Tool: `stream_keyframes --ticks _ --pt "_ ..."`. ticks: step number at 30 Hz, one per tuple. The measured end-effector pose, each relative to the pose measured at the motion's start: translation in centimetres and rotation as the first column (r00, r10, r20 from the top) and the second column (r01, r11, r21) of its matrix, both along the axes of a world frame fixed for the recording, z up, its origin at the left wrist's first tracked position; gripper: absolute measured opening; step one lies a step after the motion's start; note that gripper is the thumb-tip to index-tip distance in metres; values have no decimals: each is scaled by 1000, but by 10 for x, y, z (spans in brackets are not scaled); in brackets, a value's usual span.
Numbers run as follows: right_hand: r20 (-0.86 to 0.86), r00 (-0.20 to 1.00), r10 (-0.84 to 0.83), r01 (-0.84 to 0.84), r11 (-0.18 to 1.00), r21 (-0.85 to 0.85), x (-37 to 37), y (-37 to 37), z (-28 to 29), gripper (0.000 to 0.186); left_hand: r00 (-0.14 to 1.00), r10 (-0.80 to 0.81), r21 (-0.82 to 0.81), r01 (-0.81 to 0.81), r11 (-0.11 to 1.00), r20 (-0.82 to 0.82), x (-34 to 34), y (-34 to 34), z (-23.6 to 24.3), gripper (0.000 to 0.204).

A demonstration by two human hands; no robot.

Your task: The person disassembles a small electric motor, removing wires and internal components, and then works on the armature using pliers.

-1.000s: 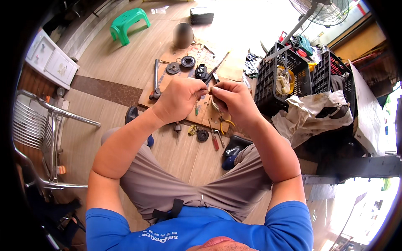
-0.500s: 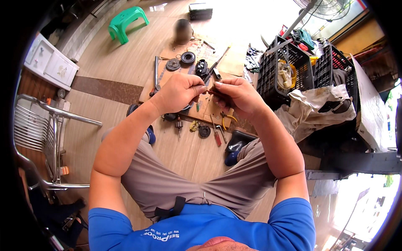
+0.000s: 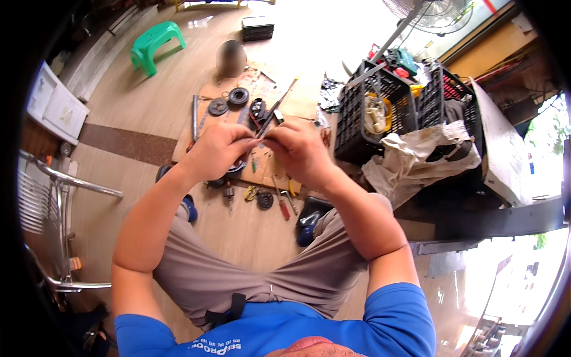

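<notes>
My left hand and my right hand meet at their fingertips over the work spread on cardboard, both pinched on something small that I cannot make out. Just beyond them lie a black mechanical housing, a long thin tool, a grey disc, a black ring and a metal bar tool. On the near side are an armature on a shaft, small yellow parts, a dark round part, a red-handled screwdriver and a small green tool.
Black plastic crates with tools and a pale cloth stand at the right, beneath a standing fan. A green stool is at the back left, a metal chair at the left. A black case sits behind.
The whole view has shifted, putting the scene farther left and slightly lower in the picture. My right hand has rolled a little more over the small held item; both hands stay together.
</notes>
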State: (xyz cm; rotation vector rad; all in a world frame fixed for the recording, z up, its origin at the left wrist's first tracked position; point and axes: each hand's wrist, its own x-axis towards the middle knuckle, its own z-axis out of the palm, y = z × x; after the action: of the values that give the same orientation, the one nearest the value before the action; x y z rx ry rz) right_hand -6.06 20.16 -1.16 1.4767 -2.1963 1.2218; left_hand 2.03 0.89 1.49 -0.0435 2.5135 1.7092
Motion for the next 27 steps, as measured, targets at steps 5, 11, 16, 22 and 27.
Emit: stream_keyframes --ticks 5,11,16,22,27 --pt "454 891 -23 15 1000 21 3 -1 -2 12 842 -127 -369 -89 925 -524 -2 3 -10 12" --pt "987 137 89 -148 987 -68 -11 9 3 21 496 -381 -564 -295 771 -780 -1 1 -15 15" --pt "792 611 -8 -39 998 40 3 2 3 16 597 -288 -500 -225 836 -749 0 -1 -23 14" --pt "111 990 -86 90 996 -27 10 0 9 7 997 -61 121 67 990 -49 3 -4 -6 21" --pt "67 995 -75 76 997 -10 11 -4 4 9 998 -4 156 14 988 -65 4 -4 -16 22"
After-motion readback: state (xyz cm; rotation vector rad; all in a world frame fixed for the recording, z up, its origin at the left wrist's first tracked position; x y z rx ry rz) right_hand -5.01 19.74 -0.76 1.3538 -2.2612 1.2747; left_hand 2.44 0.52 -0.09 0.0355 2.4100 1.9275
